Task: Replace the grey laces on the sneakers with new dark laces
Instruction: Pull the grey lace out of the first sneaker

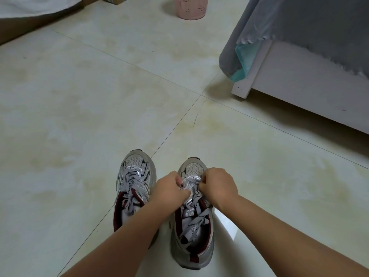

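Two silver-grey sneakers with dark red lining stand side by side on the tiled floor, toes pointing away from me. The left sneaker (134, 186) still carries its grey lace, loosely threaded. Over the right sneaker (192, 232), my left hand (171, 189) and my right hand (218, 186) each pinch the grey lace (192, 198) near the lower eyelets. The lace's loose ends lie down over the tongue toward the heel. No dark laces are in view.
A white bed frame (299, 86) draped with a grey sheet stands at the right. A pink bin (189, 7) sits at the far top. A dark wooden furniture edge (30, 27) runs along the top left.
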